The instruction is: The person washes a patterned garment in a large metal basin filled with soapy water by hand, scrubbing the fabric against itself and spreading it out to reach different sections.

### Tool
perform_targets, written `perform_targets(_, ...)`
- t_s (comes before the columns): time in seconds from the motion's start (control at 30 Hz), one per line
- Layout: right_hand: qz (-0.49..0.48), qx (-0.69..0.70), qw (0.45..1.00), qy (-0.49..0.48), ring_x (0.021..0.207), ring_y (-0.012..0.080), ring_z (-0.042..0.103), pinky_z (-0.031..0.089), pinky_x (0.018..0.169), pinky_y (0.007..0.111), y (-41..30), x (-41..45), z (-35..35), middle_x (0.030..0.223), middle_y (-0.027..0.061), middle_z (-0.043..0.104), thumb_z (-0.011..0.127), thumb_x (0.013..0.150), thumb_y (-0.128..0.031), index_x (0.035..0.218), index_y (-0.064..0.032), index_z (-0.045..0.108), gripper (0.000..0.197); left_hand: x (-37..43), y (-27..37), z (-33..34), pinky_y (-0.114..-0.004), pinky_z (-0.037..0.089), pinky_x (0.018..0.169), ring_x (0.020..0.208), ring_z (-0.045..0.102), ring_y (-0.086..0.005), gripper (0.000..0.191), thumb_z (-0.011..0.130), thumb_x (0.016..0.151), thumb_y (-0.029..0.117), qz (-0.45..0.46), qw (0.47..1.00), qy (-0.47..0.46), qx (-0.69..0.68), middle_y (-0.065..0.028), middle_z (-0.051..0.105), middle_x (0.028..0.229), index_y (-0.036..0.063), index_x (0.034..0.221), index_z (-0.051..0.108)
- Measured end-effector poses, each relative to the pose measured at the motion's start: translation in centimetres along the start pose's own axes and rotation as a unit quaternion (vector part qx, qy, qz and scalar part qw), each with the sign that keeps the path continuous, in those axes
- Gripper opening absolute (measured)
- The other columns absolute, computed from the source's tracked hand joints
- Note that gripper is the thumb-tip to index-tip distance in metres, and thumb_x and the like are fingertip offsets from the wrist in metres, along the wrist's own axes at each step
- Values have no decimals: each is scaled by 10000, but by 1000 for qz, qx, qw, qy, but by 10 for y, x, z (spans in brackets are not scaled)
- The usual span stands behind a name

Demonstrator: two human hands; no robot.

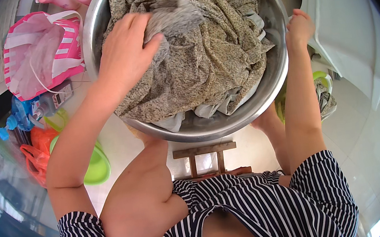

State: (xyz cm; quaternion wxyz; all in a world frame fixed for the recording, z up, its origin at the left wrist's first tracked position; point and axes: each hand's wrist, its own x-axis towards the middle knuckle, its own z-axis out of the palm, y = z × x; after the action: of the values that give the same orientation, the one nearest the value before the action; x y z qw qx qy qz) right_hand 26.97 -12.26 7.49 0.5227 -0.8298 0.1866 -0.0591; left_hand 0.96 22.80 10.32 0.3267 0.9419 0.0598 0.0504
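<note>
A large stainless steel basin [195, 132] stands in front of me, heaped with wet-looking, speckled tan-and-black fabric [225, 60]. My left hand [127, 49] reaches over its left side, with a bunched grey cloth [176, 16] between thumb and fingers. Motion blurs that cloth. Pale grey lining [170, 122] shows along the lower edge of the heap. Against the right of the basin's rim, my right hand [300, 27] is curled into a fist. Whether its fingers grip the rim is hidden.
At left are a pink-and-white bag [69, 48], a blue bottle [22, 113], a grey pump bottle [56, 100], an orange plastic bag [40, 140] and a green basin [97, 166]. A wooden stool [204, 150] is below. A white moulded fixture [338, 16] and a cloth-filled green container [321, 77] stand right.
</note>
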Motion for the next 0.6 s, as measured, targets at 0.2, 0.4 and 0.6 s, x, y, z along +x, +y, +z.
perform_targets(0.2,-453,18,843,-289,902,266,713,561,842,354,-36,-167,88,1012,142,709,510,853,78,1169,-49,665,375,19,7,-2,-333,484,805,903,637,-282,359,593,847,9,-18,990,-74,-123,-123,652,1105,2,1206,613)
perform_targets(0.4,-406,-28,872,-270,731,190,649,539,664,339,-33,-191,122,837,108,693,501,818,123,1071,-6,676,334,20,24,-14,-356,464,942,1090,603,-308,439,668,912,197,-22,996,-19,-86,-143,616,1243,34,1310,578)
perform_targets(0.6,83,210,970,-85,1099,343,657,525,1009,417,-27,-22,19,1249,224,634,435,945,7,1280,92,547,364,-40,3,-6,-450,430,1062,1251,535,-386,820,742,832,473,-173,961,-207,57,-265,564,1325,-33,1416,469)
